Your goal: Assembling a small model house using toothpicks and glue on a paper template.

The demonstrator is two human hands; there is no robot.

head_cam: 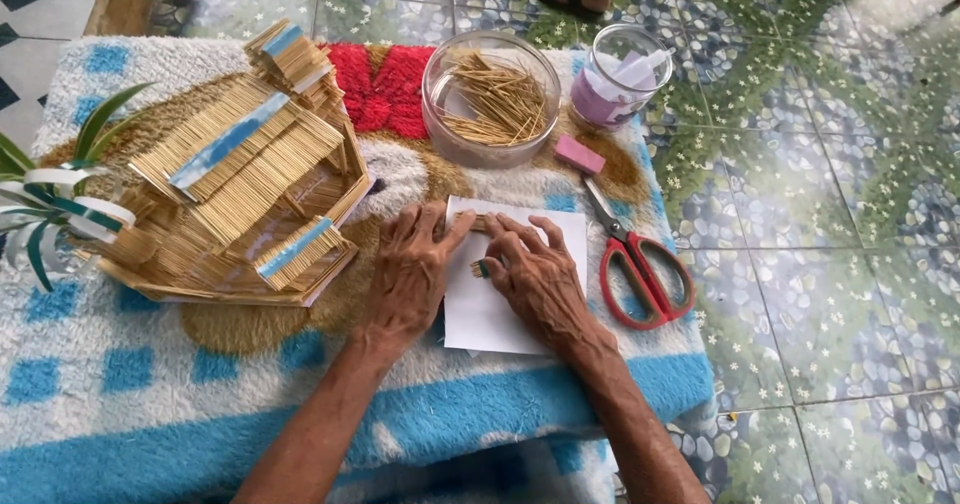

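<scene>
Head view: stick house model [240, 179] at left of frame looks largely built, roof panels in place. At centre, left hand [410, 274] lies flat, fingers together, on white paper sheet [490, 314]; right hand [535, 274] pinches a small row of sticks [479, 268], so a panel appears unfinished. Upper centre: clear bowl of sticks [490, 99], lilac-based jar [620, 74], unlabelled; red scissors [640, 264] right

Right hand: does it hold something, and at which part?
The right hand pinches a small bundle of sticks at one end, over the white paper.
</scene>
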